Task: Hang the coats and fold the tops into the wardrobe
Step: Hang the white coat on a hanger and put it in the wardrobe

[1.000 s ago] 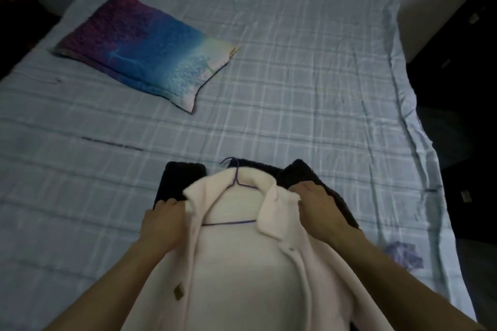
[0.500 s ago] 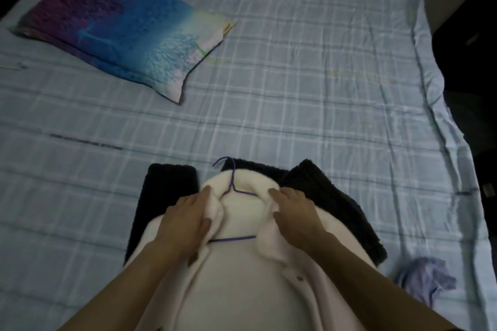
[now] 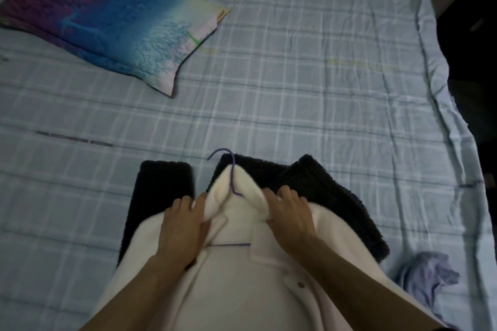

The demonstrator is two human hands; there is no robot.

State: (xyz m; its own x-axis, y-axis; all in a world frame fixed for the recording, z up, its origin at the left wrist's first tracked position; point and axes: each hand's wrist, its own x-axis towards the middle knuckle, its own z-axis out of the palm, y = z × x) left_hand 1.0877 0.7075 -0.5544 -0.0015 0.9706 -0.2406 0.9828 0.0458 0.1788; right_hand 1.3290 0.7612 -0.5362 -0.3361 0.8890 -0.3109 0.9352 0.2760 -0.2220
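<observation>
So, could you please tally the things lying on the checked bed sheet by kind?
Coats: 2, a cream fleece coat and a black fleece coat under it.
Hangers: 1, a thin purple wire hanger.
Pillows: 1, a blue-and-purple printed pillow.
Crumpled cloths: 1, a pale lilac cloth.
Total: 5.

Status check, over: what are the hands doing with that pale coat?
Left hand and right hand grip cream coat collar. Purple hanger inside, hook out. Black fleece underneath.
</observation>
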